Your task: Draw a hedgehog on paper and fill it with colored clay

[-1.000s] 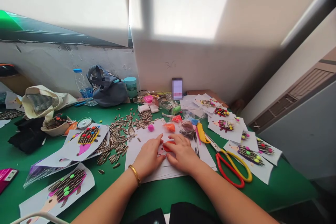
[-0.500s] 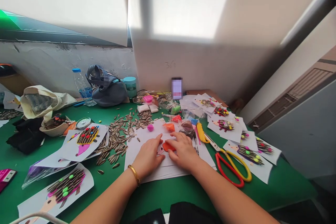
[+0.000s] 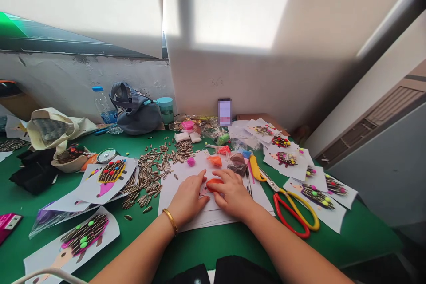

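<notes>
In the head view my left hand point(image 3: 189, 195) rests on a stack of white paper point(image 3: 186, 224), its fingers stretched forward and holding nothing. My right hand point(image 3: 232, 191) lies over a flattened piece of orange-red modelling clay point(image 3: 213, 184), fingers spread and touching it. Between the hands, a small pinkish clay shape point(image 3: 203, 191) shows on the top sheet, partly covered. Beyond the fingertips are a ball of magenta clay point(image 3: 191, 162), a lump of orange clay point(image 3: 214, 160) and bagged brown clay point(image 3: 237, 164).
Striped sunflower seeds point(image 3: 143, 182) are strewn to the left. Scissors point(image 3: 289, 206) and a yellow cutter point(image 3: 255, 168) lie at right. Finished hedgehog pictures point(image 3: 109, 182) flank both sides. Farther back stand a phone point(image 3: 225, 113), a grey-blue bag point(image 3: 140, 115) and a bottle point(image 3: 105, 108).
My right fingers have shifted slightly over the orange-red clay, with the index finger farther to the left. My left hand stays almost where it was.
</notes>
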The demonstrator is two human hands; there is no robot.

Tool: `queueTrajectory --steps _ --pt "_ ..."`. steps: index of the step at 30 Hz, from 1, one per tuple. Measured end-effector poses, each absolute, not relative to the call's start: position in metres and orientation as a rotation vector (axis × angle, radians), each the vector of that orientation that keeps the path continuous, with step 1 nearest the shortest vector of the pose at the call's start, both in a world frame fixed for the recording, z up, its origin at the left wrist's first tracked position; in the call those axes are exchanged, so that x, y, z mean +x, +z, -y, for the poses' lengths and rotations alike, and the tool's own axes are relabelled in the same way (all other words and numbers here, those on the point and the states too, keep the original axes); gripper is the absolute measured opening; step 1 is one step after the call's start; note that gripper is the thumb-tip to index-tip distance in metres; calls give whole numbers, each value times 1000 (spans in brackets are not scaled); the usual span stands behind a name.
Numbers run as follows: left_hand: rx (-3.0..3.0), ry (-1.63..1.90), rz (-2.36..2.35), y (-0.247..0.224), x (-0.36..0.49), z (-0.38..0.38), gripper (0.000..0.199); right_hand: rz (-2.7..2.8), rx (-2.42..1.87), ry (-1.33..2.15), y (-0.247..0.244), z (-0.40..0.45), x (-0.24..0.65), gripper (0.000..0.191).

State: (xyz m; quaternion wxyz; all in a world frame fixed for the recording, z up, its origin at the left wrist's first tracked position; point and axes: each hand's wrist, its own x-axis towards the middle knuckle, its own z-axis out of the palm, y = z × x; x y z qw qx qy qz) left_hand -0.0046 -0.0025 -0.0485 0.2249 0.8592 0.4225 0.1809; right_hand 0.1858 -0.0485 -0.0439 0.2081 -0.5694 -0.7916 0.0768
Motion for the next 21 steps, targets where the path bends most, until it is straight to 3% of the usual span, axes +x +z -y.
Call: queueTrajectory --steps 21 --pt "2370 515 -1167 -51 -5 1 75 2215 -1509 142 -47 50 191 26"
